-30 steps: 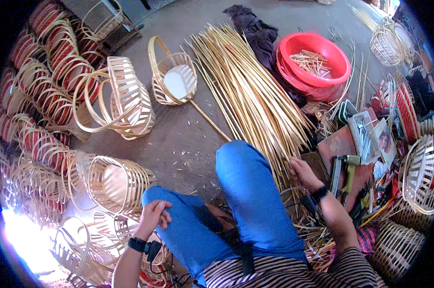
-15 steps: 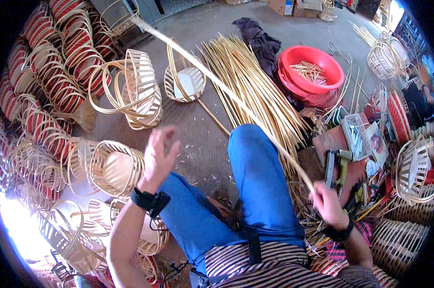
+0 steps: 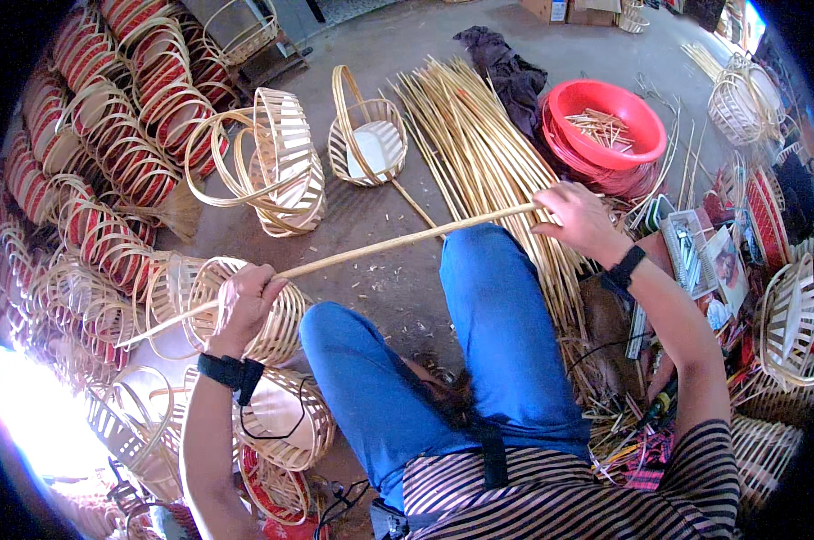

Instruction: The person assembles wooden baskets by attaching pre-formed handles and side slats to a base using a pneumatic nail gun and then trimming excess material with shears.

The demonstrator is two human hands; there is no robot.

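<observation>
A long pale bamboo strip [image 3: 398, 243] stretches across in front of my knees, held at two places. My left hand [image 3: 243, 301] is closed round it near its left end, and a tapering tip sticks out past the hand over a woven basket. At the strip's right end my right hand [image 3: 580, 214] pinches it, just above a bundle of bamboo strips [image 3: 479, 135] on the floor. Beneath my left hand stands a pale slatted basket [image 3: 281, 333]. Beyond my knees are a small handled basket [image 3: 371, 148] and a taller slatted basket [image 3: 285, 166].
Stacked red-and-tan baskets [image 3: 92, 135] fill the left side. A red basin [image 3: 610, 117] holding short sticks stands at the back right, beside dark cloth [image 3: 501, 67]. On the right lie a tray of metal pieces [image 3: 686, 252] and another slatted basket [image 3: 790, 315].
The strip has swung from a steep diagonal to nearly level across my knees. My right hand moved up and forward with it; my left hand, earlier open, has closed on it.
</observation>
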